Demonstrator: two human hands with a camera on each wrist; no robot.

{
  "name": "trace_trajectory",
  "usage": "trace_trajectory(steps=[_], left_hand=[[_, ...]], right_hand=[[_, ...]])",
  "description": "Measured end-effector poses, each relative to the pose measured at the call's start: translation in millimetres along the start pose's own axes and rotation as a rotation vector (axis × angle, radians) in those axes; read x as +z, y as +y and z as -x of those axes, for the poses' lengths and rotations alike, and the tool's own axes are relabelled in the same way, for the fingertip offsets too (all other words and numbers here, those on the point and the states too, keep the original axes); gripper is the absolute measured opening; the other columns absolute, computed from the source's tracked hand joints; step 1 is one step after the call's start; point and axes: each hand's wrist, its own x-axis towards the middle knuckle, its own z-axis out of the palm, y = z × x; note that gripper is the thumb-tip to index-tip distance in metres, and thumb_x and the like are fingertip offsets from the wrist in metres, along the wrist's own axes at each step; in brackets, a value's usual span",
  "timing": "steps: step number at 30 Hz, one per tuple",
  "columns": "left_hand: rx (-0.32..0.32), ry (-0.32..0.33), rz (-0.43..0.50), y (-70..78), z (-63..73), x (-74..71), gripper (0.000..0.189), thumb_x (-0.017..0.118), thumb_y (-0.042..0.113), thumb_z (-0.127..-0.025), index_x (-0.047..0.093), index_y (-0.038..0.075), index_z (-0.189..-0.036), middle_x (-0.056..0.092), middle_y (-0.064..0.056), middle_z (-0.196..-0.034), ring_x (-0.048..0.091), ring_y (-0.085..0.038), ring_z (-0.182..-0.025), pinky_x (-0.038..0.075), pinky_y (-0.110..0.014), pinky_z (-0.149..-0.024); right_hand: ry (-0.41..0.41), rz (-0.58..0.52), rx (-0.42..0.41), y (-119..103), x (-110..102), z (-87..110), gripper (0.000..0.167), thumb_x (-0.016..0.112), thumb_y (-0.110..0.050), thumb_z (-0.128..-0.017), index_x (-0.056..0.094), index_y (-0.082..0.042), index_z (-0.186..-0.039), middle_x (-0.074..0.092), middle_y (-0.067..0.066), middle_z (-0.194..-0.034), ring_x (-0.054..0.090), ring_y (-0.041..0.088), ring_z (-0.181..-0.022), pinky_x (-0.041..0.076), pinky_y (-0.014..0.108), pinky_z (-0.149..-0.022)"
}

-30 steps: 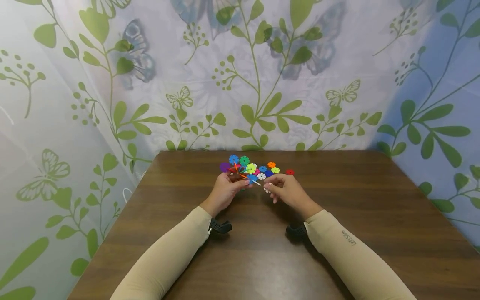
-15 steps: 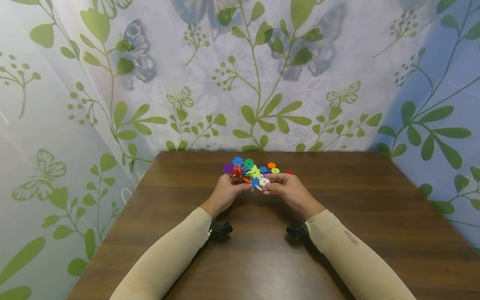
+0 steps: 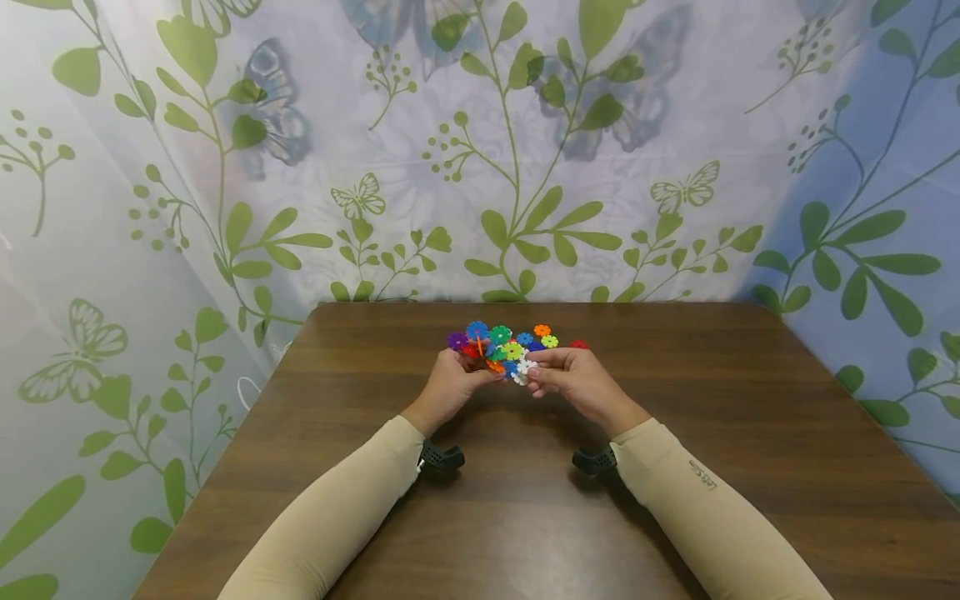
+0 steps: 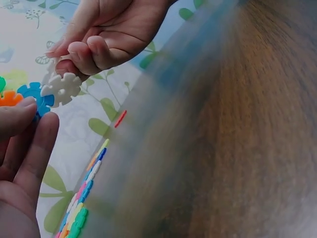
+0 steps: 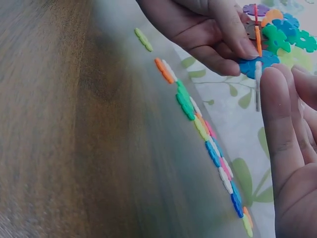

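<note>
My left hand (image 3: 448, 382) grips a cluster of joined, notched plastic snowflake discs held above the table. In it are a purple disc (image 3: 456, 341), a green disc (image 3: 499, 335) and an orange disc (image 4: 10, 98). The left thumb and fingertips pinch around a blue disc (image 4: 29, 90), from which a white disc (image 4: 63, 91) sticks out. My right hand (image 3: 576, 377) pinches a second white disc (image 4: 50, 73) right at the first one's edge. In the right wrist view the first white disc (image 5: 258, 91) shows edge-on, close to the right fingertips.
Loose discs lie on the brown wooden table (image 3: 495, 517) beyond the hands, among them an orange disc (image 3: 542, 330), a yellow-green disc (image 3: 550, 342) and a red disc (image 3: 578, 344). A patterned curtain (image 3: 480, 167) hangs behind the table's far edge.
My right hand has brought its white disc left, from apart to against the cluster's white disc. The cluster in my left hand has shifted slightly right and tilted.
</note>
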Motion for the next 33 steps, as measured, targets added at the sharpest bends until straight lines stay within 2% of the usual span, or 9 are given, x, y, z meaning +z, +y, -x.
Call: trace_trajectory(steps=[4,13,20,23,28,30,33], left_hand=[[0.034,-0.001,-0.107,1.9,1.3,0.7,0.035,0.085,0.001,-0.09,0.071,-0.002,-0.121,0.077,-0.009,-0.111,0.073,-0.024,-0.1,0.058,-0.036,-0.091],[0.038,0.024,-0.175,5.9,3.5,1.5,0.033,0.084,-0.002,-0.089,0.072,-0.002,-0.121,0.077,-0.008,-0.11,0.074,-0.023,-0.101,0.058,-0.035,-0.092],[0.076,0.036,-0.23,6.8,2.5,5.6,0.037,0.085,-0.002,-0.088,0.071,-0.004,-0.122,0.077,-0.01,-0.112,0.074,-0.023,-0.103,0.057,-0.035,-0.092],[0.066,0.023,-0.209,4.6,0.4,5.0,0.037,0.087,0.001,-0.087,0.071,-0.002,-0.121,0.077,-0.009,-0.11,0.074,-0.023,-0.1,0.059,-0.035,-0.09],[-0.009,-0.038,-0.055,0.5,-1.9,0.4,0.041,0.087,0.01,-0.09,0.067,0.002,-0.125,0.075,-0.014,-0.116,0.073,-0.027,-0.101,0.059,-0.037,-0.09],[-0.051,-0.029,0.031,-0.4,-3.3,-2.3,0.042,0.085,0.012,-0.092,0.065,0.002,-0.128,0.073,-0.018,-0.119,0.072,-0.03,-0.103,0.058,-0.04,-0.091],[-0.093,0.048,0.132,-1.6,-6.1,-6.8,0.038,0.082,0.01,-0.095,0.063,0.0,-0.126,0.072,-0.021,-0.115,0.073,-0.035,-0.099,0.059,-0.042,-0.091]], right_hand=[[-0.015,-0.002,0.009,2.4,0.3,-0.5,0.038,0.068,0.009,-0.099,0.058,0.02,-0.134,0.073,0.021,-0.104,0.075,0.024,-0.082,0.062,0.042,-0.082],[0.028,0.0,-0.02,10.5,9.0,-2.0,0.036,0.067,0.012,-0.098,0.057,0.023,-0.131,0.073,0.023,-0.103,0.076,0.024,-0.079,0.06,0.048,-0.085],[0.058,0.081,-0.02,7.5,12.3,2.2,0.032,0.07,0.006,-0.099,0.062,0.018,-0.128,0.074,0.025,-0.104,0.077,0.029,-0.082,0.059,0.05,-0.087],[0.071,0.108,-0.034,4.4,13.1,3.4,0.033,0.071,0.005,-0.099,0.063,0.016,-0.129,0.074,0.026,-0.104,0.076,0.029,-0.081,0.06,0.051,-0.086],[0.082,0.183,-0.087,4.7,15.0,1.7,0.036,0.072,-0.002,-0.1,0.064,0.012,-0.133,0.07,0.028,-0.104,0.073,0.031,-0.08,0.063,0.043,-0.077],[0.098,0.22,-0.099,4.9,16.1,0.7,0.037,0.073,-0.006,-0.101,0.065,0.009,-0.134,0.067,0.031,-0.104,0.07,0.039,-0.08,0.062,0.038,-0.072],[0.148,0.297,-0.11,5.4,16.9,-0.6,0.039,0.076,-0.015,-0.101,0.068,0.004,-0.134,0.064,0.03,-0.1,0.063,0.048,-0.08,0.06,0.034,-0.067]])
